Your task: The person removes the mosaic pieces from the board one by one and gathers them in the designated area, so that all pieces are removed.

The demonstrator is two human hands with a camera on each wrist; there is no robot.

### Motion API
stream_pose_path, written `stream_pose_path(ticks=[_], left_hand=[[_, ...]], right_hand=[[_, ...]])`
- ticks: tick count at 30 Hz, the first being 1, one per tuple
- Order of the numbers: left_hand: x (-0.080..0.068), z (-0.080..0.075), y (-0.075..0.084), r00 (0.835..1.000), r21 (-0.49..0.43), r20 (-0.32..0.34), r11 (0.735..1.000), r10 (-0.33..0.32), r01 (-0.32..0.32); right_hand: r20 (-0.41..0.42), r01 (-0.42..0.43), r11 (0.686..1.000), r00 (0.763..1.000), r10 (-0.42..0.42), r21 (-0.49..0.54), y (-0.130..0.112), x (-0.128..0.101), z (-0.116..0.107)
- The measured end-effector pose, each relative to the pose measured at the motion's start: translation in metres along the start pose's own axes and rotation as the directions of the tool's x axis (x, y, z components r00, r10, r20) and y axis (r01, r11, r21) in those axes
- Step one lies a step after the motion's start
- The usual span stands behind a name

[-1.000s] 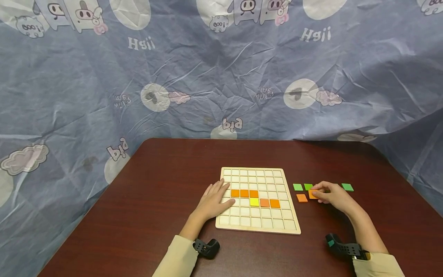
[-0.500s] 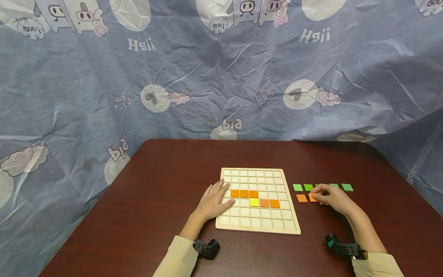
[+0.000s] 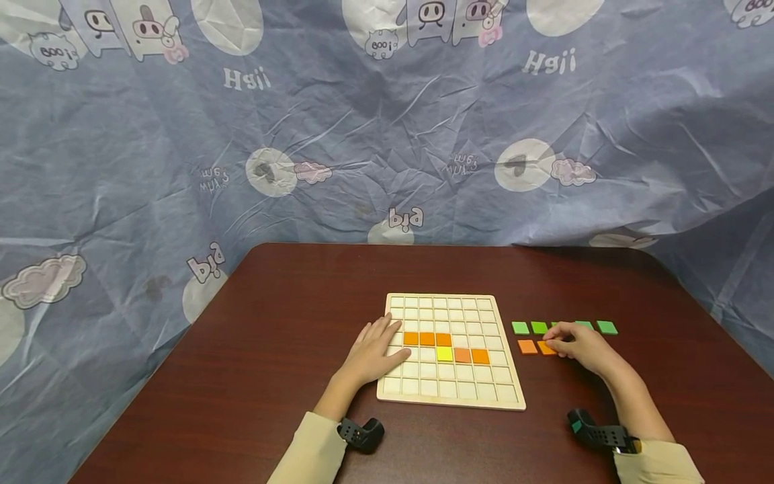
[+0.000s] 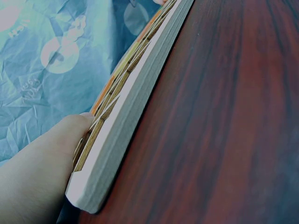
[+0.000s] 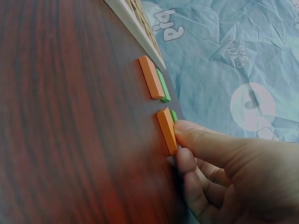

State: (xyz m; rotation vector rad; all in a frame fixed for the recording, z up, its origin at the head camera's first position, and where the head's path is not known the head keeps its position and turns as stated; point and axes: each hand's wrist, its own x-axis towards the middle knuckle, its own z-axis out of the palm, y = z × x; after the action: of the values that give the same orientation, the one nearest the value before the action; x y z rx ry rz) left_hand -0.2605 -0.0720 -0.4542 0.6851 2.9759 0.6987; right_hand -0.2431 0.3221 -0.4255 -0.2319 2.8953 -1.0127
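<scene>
A pale wooden grid board lies at the table's middle. It holds a row of three orange tiles, a yellow tile and two more orange tiles. My left hand rests flat on the board's left edge, fingers straight. To the right of the board, my right hand pinches a loose orange tile at its edges; the thumb and curled fingers meet that tile on the table. A second orange tile lies just left of it.
Green tiles lie in a row behind the orange ones, the last one beyond my right hand. The dark wooden table has rounded far corners. A blue printed cloth hangs behind and around it.
My right hand and the orange tile it holds have shifted slightly toward me, and the tile now sits low on the table. The left hand has not moved.
</scene>
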Motion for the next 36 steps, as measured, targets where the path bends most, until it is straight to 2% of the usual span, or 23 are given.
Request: stream_pose_path(ticks=[18, 25, 36], left_hand=[[-0.001, -0.001, 0.001, 1.0, -0.009, 0.008, 1.0, -0.003, 0.003], [0.0, 0.0, 0.0, 1.0, 0.009, 0.006, 1.0, -0.005, 0.005], [0.0, 0.0, 0.0, 1.0, 0.008, 0.008, 1.0, -0.005, 0.005]], right_hand=[[0.0, -0.011, 0.999, 1.0, 0.011, -0.05, -0.012, -0.001, -0.006], [-0.019, 0.045, 0.998, 0.999, -0.045, -0.036, -0.033, -0.002, -0.009], [0.023, 0.032, 0.999, 0.999, -0.031, -0.004, -0.07, 0.002, 0.008]])
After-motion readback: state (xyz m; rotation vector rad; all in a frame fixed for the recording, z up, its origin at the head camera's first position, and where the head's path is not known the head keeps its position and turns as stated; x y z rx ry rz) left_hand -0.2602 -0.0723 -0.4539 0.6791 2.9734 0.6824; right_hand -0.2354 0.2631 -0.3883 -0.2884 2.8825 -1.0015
